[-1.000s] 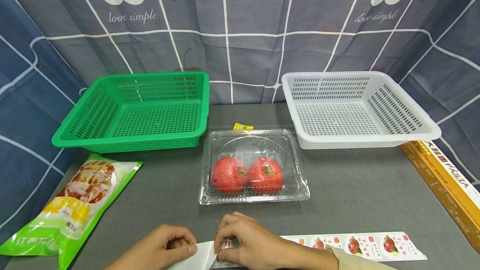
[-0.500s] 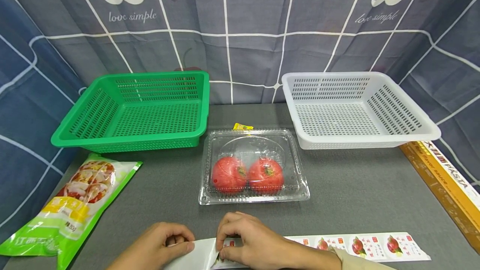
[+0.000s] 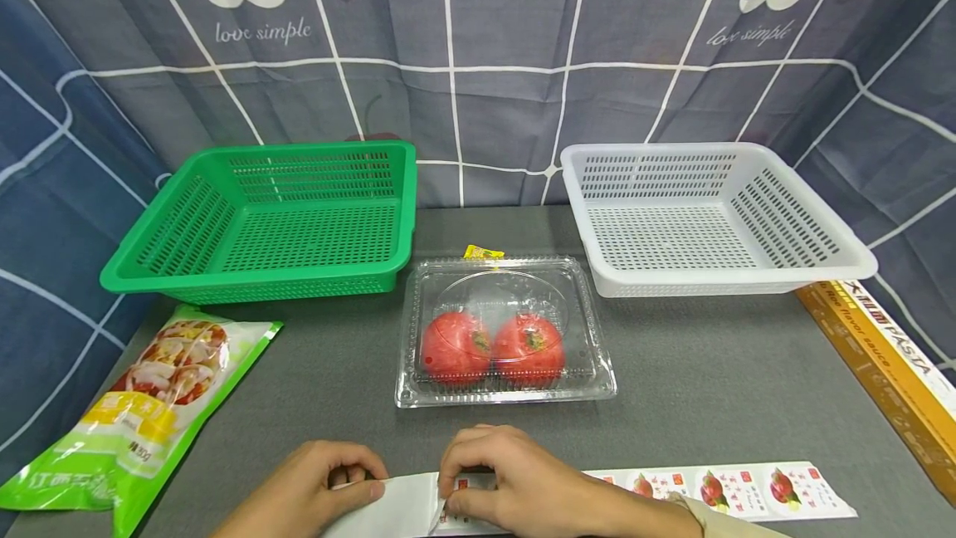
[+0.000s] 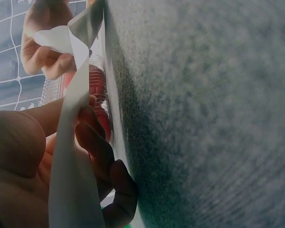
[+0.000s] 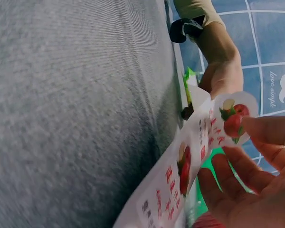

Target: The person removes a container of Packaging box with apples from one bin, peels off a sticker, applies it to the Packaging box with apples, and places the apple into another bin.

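Observation:
A strip of fruit-printed sticker labels lies along the front of the grey table. My left hand pinches the plain white backing at its left end. In the right wrist view my right hand pinches the rounded end of one sticker, which is lifted off the backing. The left wrist view shows the backing running folded between the left thumb and fingers. Just beyond both hands stands a clear plastic clamshell box, closed, holding two red tomato-like fruits.
A green basket stands at the back left and a white basket at the back right. A green food bag lies at left, a pasta box at right. Behind the clamshell sits a small yellow packet.
My right hand has shifted slightly to the right, widening the gap between the hands and showing more white backing. The strip's right end has slid a little right.

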Available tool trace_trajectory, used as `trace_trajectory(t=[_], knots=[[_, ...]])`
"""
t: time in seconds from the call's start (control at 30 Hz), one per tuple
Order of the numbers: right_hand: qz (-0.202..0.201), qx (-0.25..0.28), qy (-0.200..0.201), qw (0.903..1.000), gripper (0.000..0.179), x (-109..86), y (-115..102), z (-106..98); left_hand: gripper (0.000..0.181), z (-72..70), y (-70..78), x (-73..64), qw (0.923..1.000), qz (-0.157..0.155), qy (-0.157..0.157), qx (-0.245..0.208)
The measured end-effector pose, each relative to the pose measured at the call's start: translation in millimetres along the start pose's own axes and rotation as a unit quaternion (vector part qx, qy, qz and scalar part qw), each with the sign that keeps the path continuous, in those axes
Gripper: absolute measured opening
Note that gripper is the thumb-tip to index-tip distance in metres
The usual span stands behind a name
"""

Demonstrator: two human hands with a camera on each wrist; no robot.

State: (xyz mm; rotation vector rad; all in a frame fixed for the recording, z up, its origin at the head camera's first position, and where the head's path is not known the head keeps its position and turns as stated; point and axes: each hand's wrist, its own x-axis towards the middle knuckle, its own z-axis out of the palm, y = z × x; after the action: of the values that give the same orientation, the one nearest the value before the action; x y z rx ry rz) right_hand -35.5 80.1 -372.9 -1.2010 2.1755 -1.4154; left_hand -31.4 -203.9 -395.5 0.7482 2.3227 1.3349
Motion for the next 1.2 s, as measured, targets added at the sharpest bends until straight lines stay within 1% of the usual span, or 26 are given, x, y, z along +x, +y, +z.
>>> trace_trajectory(t=[0.1, 0.2, 0.3, 0.4, 0.5, 0.53, 0.63, 0.67, 0.73, 0.77, 0.87, 0.97, 1.03, 1.1, 1.17, 1.2], knots=[[0.002, 0.010, 0.000, 0.9999, 0.008, -2.1, -3, -4, 0.007, -0.2, 2.2, 0.3, 0.9997, -0.025, -0.003, 0.001], [0.001, 0.028, 0.006, 0.9996, 0.008, -4.3, -5, -8, 0.007, -0.1, 4.4, 0.5, 0.9988, -0.045, 0.002, 0.019], [-0.007, 0.054, 0.013, 0.9984, 0.007, -5.2, -7, -13, 0.008, 1.1, 5.0, 0.1, 0.9975, -0.042, 0.021, 0.053], [-0.016, 0.065, 0.028, 0.9974, 0.007, -4.9, -9, -20, 0.010, 2.3, 3.8, -0.1, 0.9958, -0.023, 0.041, 0.079], [-0.019, 0.060, 0.051, 0.9967, 0.007, -4.5, -11, -28, 0.011, 2.8, 2.5, -0.3, 0.9931, -0.002, 0.060, 0.101], [-0.017, 0.061, 0.058, 0.9963, 0.008, -4.5, -12, -31, 0.011, 2.7, 2.6, -0.4, 0.9927, -0.004, 0.061, 0.103], [-0.009, 0.072, 0.079, 0.9942, 0.009, -4.8, -17, -40, 0.010, 1.9, 4.0, -0.3, 0.9924, -0.024, 0.057, 0.106], [-0.004, 0.077, 0.087, 0.9933, 0.009, -4.9, -19, -44, 0.009, 1.6, 4.7, -0.2, 0.9925, -0.035, 0.053, 0.105], [-0.002, 0.077, 0.108, 0.9911, 0.010, -4.8, -21, -51, 0.008, 0.9, 6.2, 0.6, 0.9921, -0.058, 0.046, 0.102], [0.002, 0.076, 0.122, 0.9896, 0.011, -4.4, -22, -56, 0.008, 0.7, 6.5, 0.8, 0.9917, -0.060, 0.045, 0.105], [0.015, 0.063, 0.167, 0.9839, 0.013, -1.8, -24, -70, 0.006, 0.2, 6.1, 1.3, 0.9910, -0.049, 0.045, 0.116], [0.038, 0.045, 0.204, 0.9771, 0.015, 3.4, -23, -84, 0.006, 0.0, 5.0, 1.0, 0.9888, -0.028, 0.052, 0.137], [0.053, 0.028, 0.219, 0.9739, 0.015, 7.3, -22, -92, 0.009, 0.4, 5.5, 1.3, 0.9853, -0.013, 0.072, 0.154], [0.066, 0.011, 0.227, 0.9715, 0.014, 12.0, -19, -99, 0.013, 1.0, 8.1, 2.4, 0.9797, -0.004, 0.108, 0.169], [0.075, -0.002, 0.232, 0.9698, 0.013, 16.7, -16, -104, 0.015, 0.5, 15.0, 5.5, 0.9745, -0.026, 0.149, 0.165], [0.079, -0.003, 0.233, 0.9692, 0.012, 19.0, -14, -106, 0.017, 0.3, 18.8, 7.3, 0.9706, -0.035, 0.174, 0.162]])
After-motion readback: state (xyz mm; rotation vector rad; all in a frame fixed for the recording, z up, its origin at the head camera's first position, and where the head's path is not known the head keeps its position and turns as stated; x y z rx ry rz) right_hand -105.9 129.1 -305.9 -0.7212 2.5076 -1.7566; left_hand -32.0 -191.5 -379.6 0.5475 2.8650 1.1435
